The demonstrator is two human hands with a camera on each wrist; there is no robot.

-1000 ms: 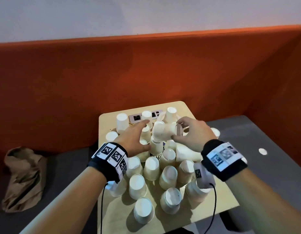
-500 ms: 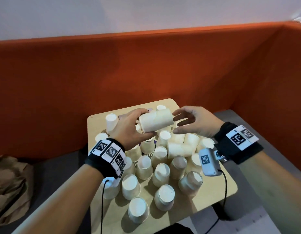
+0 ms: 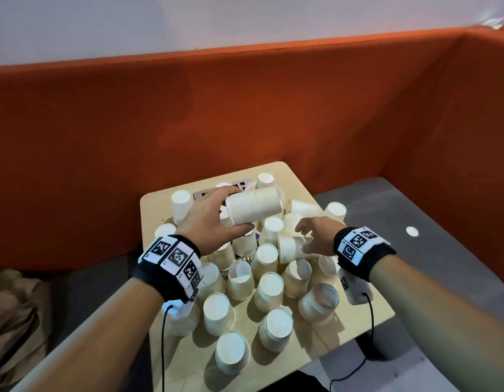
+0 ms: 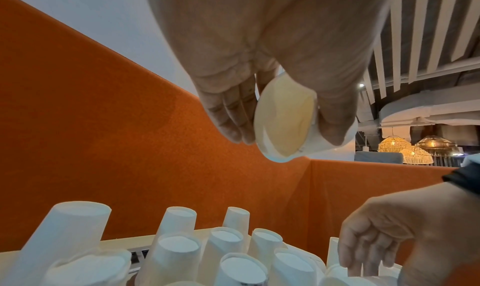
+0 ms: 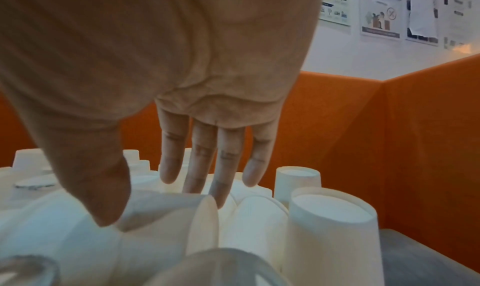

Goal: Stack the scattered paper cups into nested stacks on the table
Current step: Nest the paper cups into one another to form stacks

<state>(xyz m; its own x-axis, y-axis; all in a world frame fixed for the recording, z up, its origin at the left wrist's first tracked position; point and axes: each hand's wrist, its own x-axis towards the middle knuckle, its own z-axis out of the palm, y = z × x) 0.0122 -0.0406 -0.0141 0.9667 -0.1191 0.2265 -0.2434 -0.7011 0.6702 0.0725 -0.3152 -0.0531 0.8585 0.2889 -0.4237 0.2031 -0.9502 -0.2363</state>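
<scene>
A crumpled brown paper bag [image 3: 14, 312] is lying at 9 o'clock, off the small square wooden table [image 3: 297, 178]. The left hand [image 3: 210, 222] is gripping a white paper cup stack turned on its side [image 3: 253, 205], up in the air over the 12 o'clock part of the table. Many upside-down white paper cups [image 3: 241, 280] are crowding the tabletop. At 3 o'clock, the right hand [image 3: 316, 236] is reaching down with relaxed fingers [image 5: 170, 167], thumb touching a tipped-over white paper cup [image 3: 290, 247] but not gripping it.
</scene>
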